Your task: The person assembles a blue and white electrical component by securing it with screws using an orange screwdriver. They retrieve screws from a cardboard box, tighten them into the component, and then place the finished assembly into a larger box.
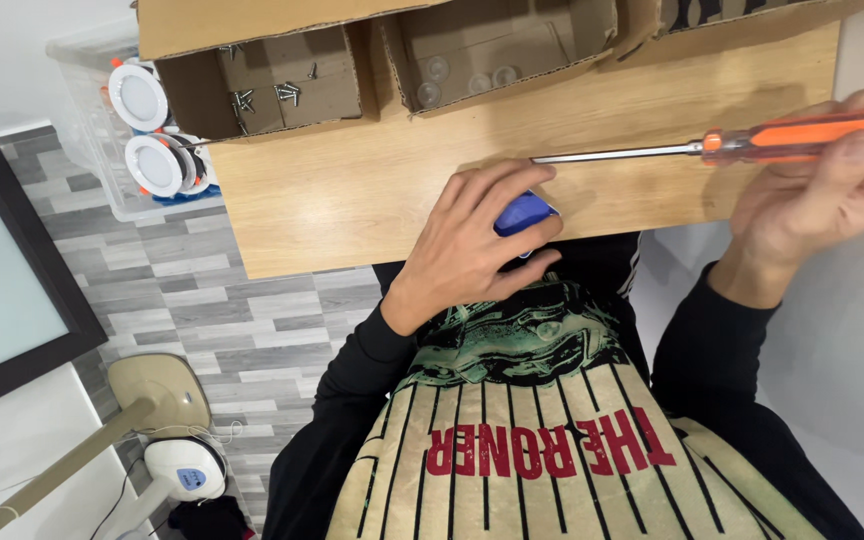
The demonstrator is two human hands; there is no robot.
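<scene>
Screwdriver with an orange handle and long bare steel shaft: I am gripping the handle in my right hand, fingers wrapped shut around it, shaft lying level over the worktop with its tip pointing at my left hand. Left hand is cupping a small blue part at the near edge of the worktop, fingers curled over it, most of it hidden. To do this well, I judge I should be keeping the part pinned flat and guiding the tip in slowly, clear of my fingertips. Blue part is looking glossy and rounded; its fastening point I cannot tell. Cardboard boxes are sitting along the far edge.
</scene>
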